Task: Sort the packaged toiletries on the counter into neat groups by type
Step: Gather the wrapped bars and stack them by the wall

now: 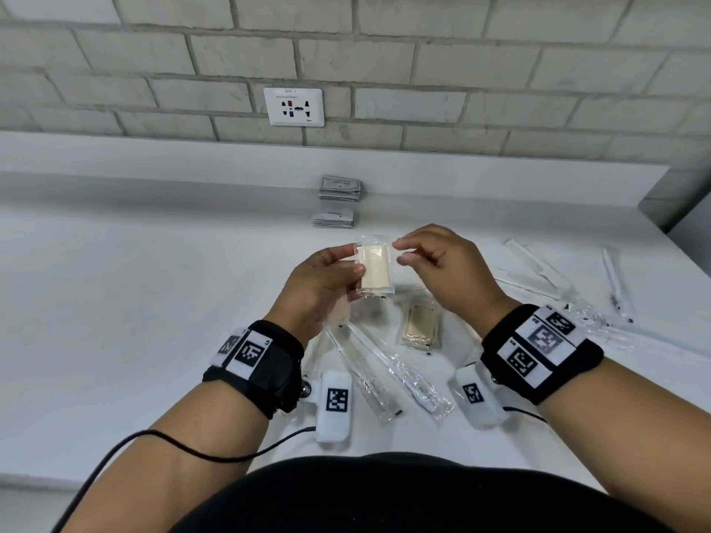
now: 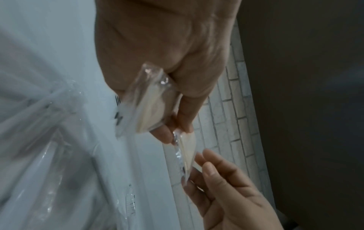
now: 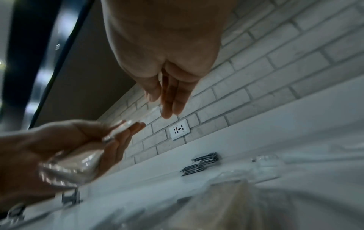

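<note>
Head view: the left hand (image 1: 327, 278) pinches a wrapped beige soap bar (image 1: 375, 272) above the counter (image 1: 154, 302); the right hand (image 1: 442, 263) hovers just beside it, fingers loosely bent, empty. I count two sachet stacks (image 1: 340, 189), one soap pile (image 1: 419, 327), two long wrapped sticks (image 1: 400, 373). Left wrist view shows a second bar (image 2: 149, 109) held too. Right wrist view: straight fingers (image 3: 171, 99). Next, I judge, both bars join that pile.

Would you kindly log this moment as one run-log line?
left hand: holds wrapped soap bar above counter | right hand: open, fingertips at wrapper edge | sachet stacks at back | combs right
</note>
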A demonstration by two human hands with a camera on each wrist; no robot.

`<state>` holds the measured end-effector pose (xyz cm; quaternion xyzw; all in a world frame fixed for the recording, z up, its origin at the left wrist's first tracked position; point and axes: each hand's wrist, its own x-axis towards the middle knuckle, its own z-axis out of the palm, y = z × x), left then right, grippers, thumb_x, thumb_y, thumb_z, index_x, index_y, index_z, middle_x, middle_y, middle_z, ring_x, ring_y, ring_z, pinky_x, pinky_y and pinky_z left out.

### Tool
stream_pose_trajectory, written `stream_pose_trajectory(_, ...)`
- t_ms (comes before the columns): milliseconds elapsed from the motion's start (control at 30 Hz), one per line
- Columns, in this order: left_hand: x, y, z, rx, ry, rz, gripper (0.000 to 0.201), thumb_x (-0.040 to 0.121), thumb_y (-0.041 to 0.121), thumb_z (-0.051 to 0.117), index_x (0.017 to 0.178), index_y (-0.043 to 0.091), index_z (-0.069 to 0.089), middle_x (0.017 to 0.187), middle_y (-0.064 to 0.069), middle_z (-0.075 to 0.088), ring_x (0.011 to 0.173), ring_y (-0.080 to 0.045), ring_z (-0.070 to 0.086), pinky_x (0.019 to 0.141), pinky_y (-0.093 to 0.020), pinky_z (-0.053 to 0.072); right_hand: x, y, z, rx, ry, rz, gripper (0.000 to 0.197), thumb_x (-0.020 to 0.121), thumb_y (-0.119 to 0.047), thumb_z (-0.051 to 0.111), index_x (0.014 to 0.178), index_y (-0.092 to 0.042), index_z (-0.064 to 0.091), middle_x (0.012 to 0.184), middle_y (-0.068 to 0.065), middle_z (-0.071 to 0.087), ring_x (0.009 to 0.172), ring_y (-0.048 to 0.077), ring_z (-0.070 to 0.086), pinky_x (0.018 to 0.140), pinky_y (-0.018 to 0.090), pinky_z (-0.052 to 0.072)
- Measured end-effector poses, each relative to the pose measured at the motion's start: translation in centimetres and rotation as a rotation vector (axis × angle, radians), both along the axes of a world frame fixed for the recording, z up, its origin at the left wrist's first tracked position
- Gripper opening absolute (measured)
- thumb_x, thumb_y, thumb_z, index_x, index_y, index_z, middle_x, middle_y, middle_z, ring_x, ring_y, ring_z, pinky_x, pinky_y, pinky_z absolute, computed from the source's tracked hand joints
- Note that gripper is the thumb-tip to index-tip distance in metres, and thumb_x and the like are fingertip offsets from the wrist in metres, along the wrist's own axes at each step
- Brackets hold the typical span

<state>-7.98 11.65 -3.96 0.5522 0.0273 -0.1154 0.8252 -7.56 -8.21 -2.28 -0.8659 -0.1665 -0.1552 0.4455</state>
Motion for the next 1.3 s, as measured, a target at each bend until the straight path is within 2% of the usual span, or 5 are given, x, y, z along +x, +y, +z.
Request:
stream_pose_trajectory(133, -0.1, -0.3, 0.1, 0.006, -0.025, 0.034, 0.03, 0.086, -0.009, 0.059, 0.112, 0.005, 0.06, 0.086, -0.013, 0.064, 0.07, -0.021, 0.063, 0.064, -0.028, 0.054, -0.4, 0.9, 1.4, 0.41, 0.483, 0.127, 0.04, 0.084, -0.001, 0.069, 0.118, -0.019, 0.059, 0.083, 0.006, 0.066, 0.067, 0.022, 0.067, 0.068, 0.037, 0.056)
stream_pose_trajectory(433, -0.2, 0.0, 0.1, -0.098, 0.045, -0.012, 0.029, 0.096, 0.005, 0.047, 0.124, 0.005, 0.052, 0.106, -0.016, 0.07, 0.083, -0.027, 0.068, 0.075, -0.034, 0.058, 0.9, -1.6, 1.3, 0.227, 0.72, 0.059, 0.034, 0.076, 0.01, 0.071, 0.099, -0.014, 0.06, 0.062, 0.006, 0.055, 0.049, 0.021, 0.059, 0.049, 0.029, 0.051)
stream_pose_trajectory(700, -0.3, 0.3, 0.1, -0.4, 0.047, -0.167, 0.044, 0.093, 0.002, 0.04, 0.135, 0.012, 0.045, 0.126, -0.016, 0.062, 0.11, -0.032, 0.064, 0.094, -0.044, 0.049, -0.1, -1.5, -0.4, -0.687, 0.579, -0.197, 0.044, 0.073, -0.026, 0.078, 0.112, -0.021, 0.055, 0.102, -0.001, 0.053, 0.081, 0.017, 0.053, 0.069, 0.029, 0.042)
stream_pose_trajectory(1000, 0.0, -0.7, 1.1, -0.277, 0.026, -0.173, 0.042, 0.09, 0.022, 0.054, 0.131, 0.013, 0.05, 0.122, -0.01, 0.063, 0.106, -0.027, 0.064, 0.091, -0.051, 0.049, -1.0, 3.5, 2.6, 0.142, 0.593, 0.116, 0.017, 0.077, -0.016, 0.078, 0.075, -0.016, 0.062, 0.053, -0.011, 0.059, 0.05, 0.012, 0.052, 0.045, 0.022, 0.04)
stream_pose_trajectory(1300, -0.6, -0.3, 0.4, 0.109, -0.069, -0.004, 0.011, 0.088, 0.002, 0.062, 0.083, 0.011, 0.061, 0.073, -0.002, 0.064, 0.065, -0.014, 0.061, 0.056, -0.022, 0.049, -0.3, 2.2, 2.4, 0.467, 0.609, -0.005, 0.007, 0.083, -0.006, 0.071, 0.077, -0.005, 0.068, 0.072, 0.007, 0.064, 0.054, 0.017, 0.056, 0.05, 0.024, 0.054)
